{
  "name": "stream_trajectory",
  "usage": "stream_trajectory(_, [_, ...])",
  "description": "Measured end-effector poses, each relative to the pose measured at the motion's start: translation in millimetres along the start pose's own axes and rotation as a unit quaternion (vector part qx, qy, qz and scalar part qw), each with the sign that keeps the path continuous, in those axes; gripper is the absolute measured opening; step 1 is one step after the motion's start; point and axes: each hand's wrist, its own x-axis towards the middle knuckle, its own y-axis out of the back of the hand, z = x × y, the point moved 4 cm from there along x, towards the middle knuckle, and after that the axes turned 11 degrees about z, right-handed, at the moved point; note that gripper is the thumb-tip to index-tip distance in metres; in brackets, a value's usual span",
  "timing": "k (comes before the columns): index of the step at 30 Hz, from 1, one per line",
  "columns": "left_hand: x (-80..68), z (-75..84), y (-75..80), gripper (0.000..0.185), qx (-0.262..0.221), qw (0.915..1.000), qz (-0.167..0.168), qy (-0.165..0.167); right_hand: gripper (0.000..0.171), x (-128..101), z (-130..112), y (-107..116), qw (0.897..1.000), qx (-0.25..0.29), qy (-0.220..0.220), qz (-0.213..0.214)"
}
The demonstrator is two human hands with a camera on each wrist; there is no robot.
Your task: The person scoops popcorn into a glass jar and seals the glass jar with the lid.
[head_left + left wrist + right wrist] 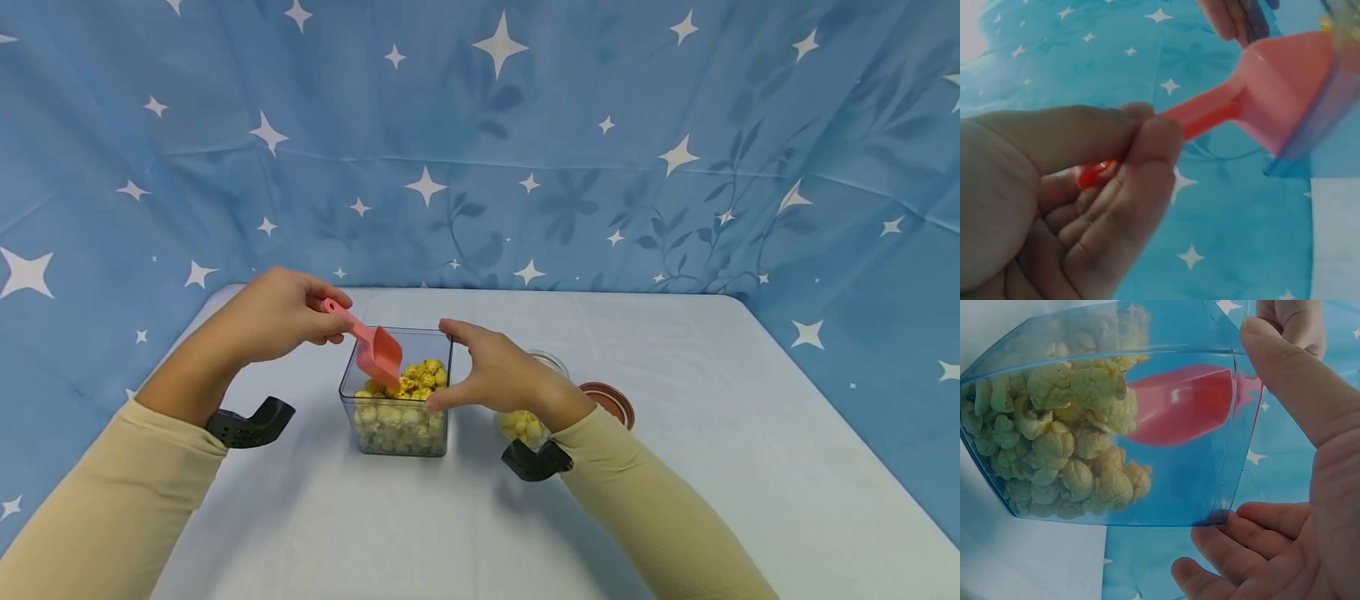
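A clear square-mouthed container (423, 343) stands on the table, partly filled with yellow popcorn (416, 379). My left hand (285, 312) pinches the handle of a pink scoop (381, 358) between thumb and fingers. The scoop's head points down inside the container, its tip at the popcorn; the right wrist view shows the scoop (1182, 403) through the clear wall. Around the container's right side, my right hand (510, 371) holds it near the rim, thumb at the front corner and fingertips at the back one. In the left wrist view, the container's far side is cut off.
Behind my right wrist is a round clear container (521, 427) with popcorn in it, partly hidden. A reddish-brown round lid or rim (611, 400) lies to its right. White cloth covers the table (360, 533), and a blue starry curtain (465, 117) hangs behind.
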Motion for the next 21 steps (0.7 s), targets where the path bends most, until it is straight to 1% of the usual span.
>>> stream_trajectory(2, [1.8, 5.8, 0.2, 0.039, 0.019, 0.9997, -0.005, -0.015, 0.106, 0, 0, 0, 1.000, -0.001, -0.002, 0.001])
stream_trajectory(5, [3.9, 15.1, 2.2, 0.034, 0.042, 0.9987, -0.009, -0.028, 0.106, 0, 0, -1, 1.000, 0.000, -0.007, 0.000])
stream_trajectory(8, [5.3, 20.8, 2.9, 0.032, 0.054, 0.9981, -0.015, -0.028, 0.106, 0, 0, -1, 1.000, -0.001, -0.009, 0.001])
stream_trajectory(11, [6.6, 23.0, 0.5, 0.031, 0.062, 0.9975, -0.022, -0.026, 0.106, 0, 0, -1, 1.000, -0.001, -0.008, 0.002])
stream_trajectory(15, [10.1, 18.7, -6.6, 0.032, 0.053, 0.9980, -0.030, -0.017, 0.106, 0, 0, -1, 1.000, 0.001, -0.010, 0.002])
stream_trajectory(21, [15.6, -1.5, -19.2, 0.034, 0.001, 0.9987, -0.050, 0.013, 0.106, 0, 0, -1, 1.000, 0.006, -0.006, 0.000])
